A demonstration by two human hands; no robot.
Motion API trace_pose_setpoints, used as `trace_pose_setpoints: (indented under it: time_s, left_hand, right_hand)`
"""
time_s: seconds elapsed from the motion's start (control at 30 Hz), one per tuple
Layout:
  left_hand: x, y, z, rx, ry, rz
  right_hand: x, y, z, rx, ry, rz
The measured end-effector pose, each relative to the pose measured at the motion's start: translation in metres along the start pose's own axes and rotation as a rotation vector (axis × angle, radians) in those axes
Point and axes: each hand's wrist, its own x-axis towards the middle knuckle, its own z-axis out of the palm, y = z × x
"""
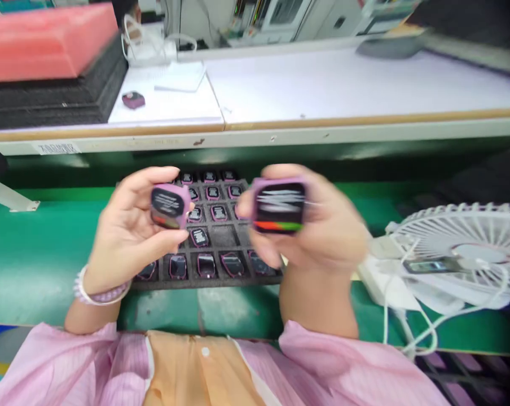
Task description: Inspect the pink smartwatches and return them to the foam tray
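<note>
Between the thumb and fingers of my left hand point(126, 225) is a purple smartwatch point(168, 207) without a strap, its lit screen showing text. My right hand point(322, 225), blurred by motion, grips a second purple smartwatch point(279, 206) whose screen has white lines and an orange-green band. Both are held up above a black foam tray point(225, 235). Rows of similar watches sit in the tray's pockets, among them a text-lit one point(199, 237) and a dark-screened one point(206, 265). The hands hide parts of the tray's left and right sides.
A white fan point(483, 248) and a white box with cables point(390, 276) stand at the right. Black foam trays point(47, 101) under a pink block point(47, 42) are stacked on the upper shelf point(322, 84). One purple watch point(133, 100) lies there. More watches fill a tray at lower right.
</note>
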Motion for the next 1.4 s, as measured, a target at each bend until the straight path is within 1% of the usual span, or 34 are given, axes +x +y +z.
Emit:
trace_pose_setpoints:
  time_s: [0.07, 0.1, 0.2, 0.3, 0.43, 0.67, 0.93, 1.2, 1.4]
  left_hand:
    - [0.015, -0.011, 0.008, -0.007, 0.007, 0.077]
    - [0.022, -0.017, 0.011, -0.017, 0.005, 0.093]
    - [0.036, -0.034, 0.014, -0.058, -0.016, 0.079]
    - [0.038, -0.041, 0.012, -0.059, -0.002, 0.050]
    - [0.036, -0.040, 0.010, -0.047, 0.002, 0.029]
    - [0.034, -0.042, 0.011, -0.082, -0.043, 0.025]
    - [0.034, -0.043, 0.011, -0.065, -0.027, -0.002]
    - [0.034, -0.040, 0.011, -0.109, -0.029, -0.004]
    - [0.033, -0.040, 0.010, -0.068, -0.042, 0.013]
  right_hand:
    - [0.017, 0.001, 0.008, 0.075, -0.069, -0.076]
    - [0.024, 0.004, 0.010, 0.114, -0.089, -0.088]
    - [0.038, 0.013, 0.013, 0.167, -0.109, -0.072]
    - [0.041, 0.020, 0.013, 0.144, -0.112, -0.088]
    - [0.041, 0.023, 0.015, 0.098, -0.087, -0.120]
    - [0.043, 0.023, 0.016, 0.078, -0.048, -0.138]
    - [0.047, 0.029, 0.018, 0.047, -0.004, -0.192]
    - [0.044, 0.026, 0.021, 0.053, 0.004, -0.190]
    - [0.043, 0.027, 0.021, 0.023, 0.005, -0.206]
